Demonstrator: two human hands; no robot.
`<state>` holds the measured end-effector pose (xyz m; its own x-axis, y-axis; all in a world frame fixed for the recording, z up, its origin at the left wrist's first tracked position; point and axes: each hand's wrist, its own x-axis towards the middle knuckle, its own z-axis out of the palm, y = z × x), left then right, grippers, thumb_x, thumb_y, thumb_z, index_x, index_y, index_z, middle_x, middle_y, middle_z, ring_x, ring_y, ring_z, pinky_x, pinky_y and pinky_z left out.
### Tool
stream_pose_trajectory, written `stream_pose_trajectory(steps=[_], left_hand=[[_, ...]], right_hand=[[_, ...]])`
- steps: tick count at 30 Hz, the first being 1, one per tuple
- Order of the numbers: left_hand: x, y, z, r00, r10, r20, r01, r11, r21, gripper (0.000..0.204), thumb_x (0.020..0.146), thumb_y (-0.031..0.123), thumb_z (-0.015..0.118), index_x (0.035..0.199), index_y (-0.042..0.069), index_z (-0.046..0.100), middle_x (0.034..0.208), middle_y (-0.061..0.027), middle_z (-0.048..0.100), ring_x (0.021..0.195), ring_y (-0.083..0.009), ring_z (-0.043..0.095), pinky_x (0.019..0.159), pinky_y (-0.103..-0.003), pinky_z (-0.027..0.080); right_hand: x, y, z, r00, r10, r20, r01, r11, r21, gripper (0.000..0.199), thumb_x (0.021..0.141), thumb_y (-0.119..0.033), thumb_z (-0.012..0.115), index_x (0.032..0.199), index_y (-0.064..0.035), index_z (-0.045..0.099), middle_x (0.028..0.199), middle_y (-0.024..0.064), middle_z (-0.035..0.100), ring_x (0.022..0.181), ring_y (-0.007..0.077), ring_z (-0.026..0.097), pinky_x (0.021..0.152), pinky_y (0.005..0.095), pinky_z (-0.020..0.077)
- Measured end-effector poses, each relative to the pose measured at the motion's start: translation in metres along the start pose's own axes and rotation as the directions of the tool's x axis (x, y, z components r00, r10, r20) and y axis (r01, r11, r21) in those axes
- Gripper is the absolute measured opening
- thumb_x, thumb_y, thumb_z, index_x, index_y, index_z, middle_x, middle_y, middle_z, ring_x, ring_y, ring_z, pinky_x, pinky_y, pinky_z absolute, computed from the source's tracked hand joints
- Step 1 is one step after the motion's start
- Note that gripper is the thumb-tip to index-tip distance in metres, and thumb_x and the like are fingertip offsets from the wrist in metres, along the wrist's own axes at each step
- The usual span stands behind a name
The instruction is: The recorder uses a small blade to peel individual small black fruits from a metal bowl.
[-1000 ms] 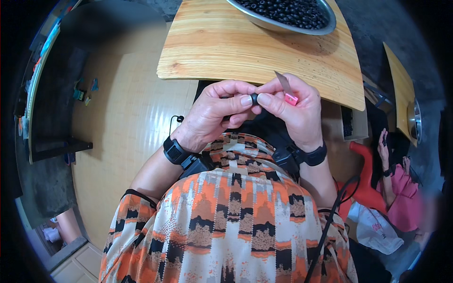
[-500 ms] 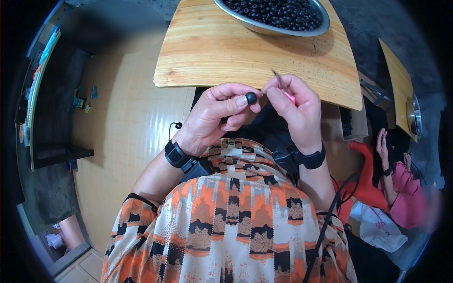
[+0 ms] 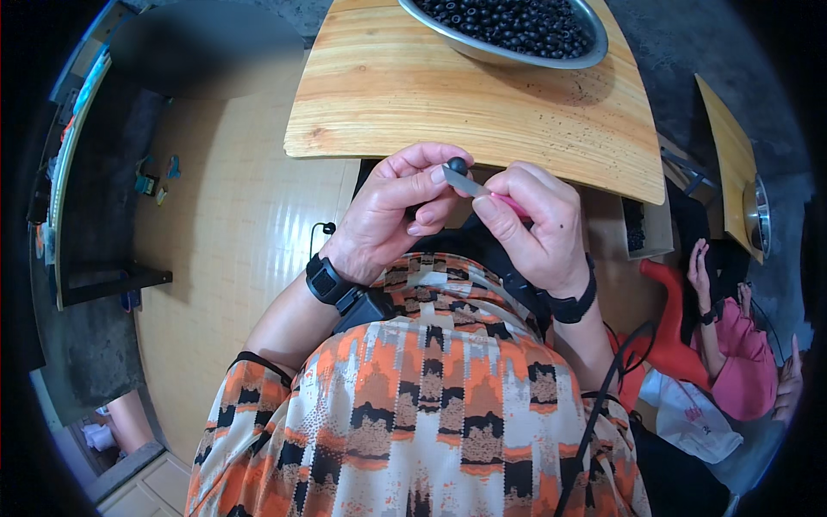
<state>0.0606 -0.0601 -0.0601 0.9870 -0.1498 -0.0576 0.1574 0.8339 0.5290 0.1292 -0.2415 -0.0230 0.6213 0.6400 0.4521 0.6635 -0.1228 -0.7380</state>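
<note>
My left hand pinches a small round black piece between thumb and fingers, in front of the table's near edge. Something dark shows beneath its curled fingers, too hidden to name. In my right hand is a small knife with a pink handle, my fingers closed around it. Its flat blade points left and lies at the lower side of the black piece, close to my left thumb. A metal bowl on the table holds many similar small black pieces, several with holes in them.
The wooden table has dark crumbs scattered at its right side. Below it stands a box with black pieces. At right, another person in pink sits by a second table. A black cable runs along my right side.
My right hand has turned and lowered slightly, bringing the knife blade from pointing up and away to lying against the black piece. My left hand keeps its pinch.
</note>
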Motion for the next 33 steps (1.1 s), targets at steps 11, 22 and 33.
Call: stream_pose_trajectory(steps=[11,22,33], left_hand=[[-0.004,0.001,-0.005,0.999,-0.001,0.033,0.001,1.0,-0.005,0.02,0.093,0.007,0.059,0.112,0.002,0.059,0.088,-0.0059,0.063,0.057,-0.0066,0.044,0.046,-0.017,0.034],[-0.007,0.005,-0.008,0.997,0.001,0.083,-0.002,1.0,0.022,0.014,0.09,0.006,0.061,0.104,0.002,0.059,0.088,-0.0122,0.065,0.054,-0.007,0.044,0.045,-0.017,0.033],[-0.006,0.008,-0.003,0.988,0.043,0.146,-0.047,0.999,0.025,0.012,0.092,0.008,0.058,0.102,0.001,0.06,0.088,-0.0136,0.065,0.05,-0.0064,0.044,0.044,-0.017,0.033]], right_hand=[[0.004,-0.003,0.003,0.998,-0.066,0.004,0.066,0.995,-0.071,0.021,0.083,-0.017,0.069,0.072,-0.0012,0.06,0.062,0.0091,0.054,0.055,0.0242,0.053,0.051,0.0329,0.0406],[0.004,-0.003,0.003,0.999,0.005,0.035,-0.004,1.0,-0.02,0.022,0.084,-0.016,0.067,0.071,-0.0004,0.06,0.06,0.0113,0.053,0.054,0.0256,0.053,0.051,0.0335,0.0406],[0.005,0.024,0.002,0.967,0.198,-0.16,-0.185,0.978,0.094,0.024,0.089,-0.018,0.066,0.077,0.0008,0.06,0.061,0.0033,0.053,0.057,0.0091,0.047,0.053,0.0255,0.038]])
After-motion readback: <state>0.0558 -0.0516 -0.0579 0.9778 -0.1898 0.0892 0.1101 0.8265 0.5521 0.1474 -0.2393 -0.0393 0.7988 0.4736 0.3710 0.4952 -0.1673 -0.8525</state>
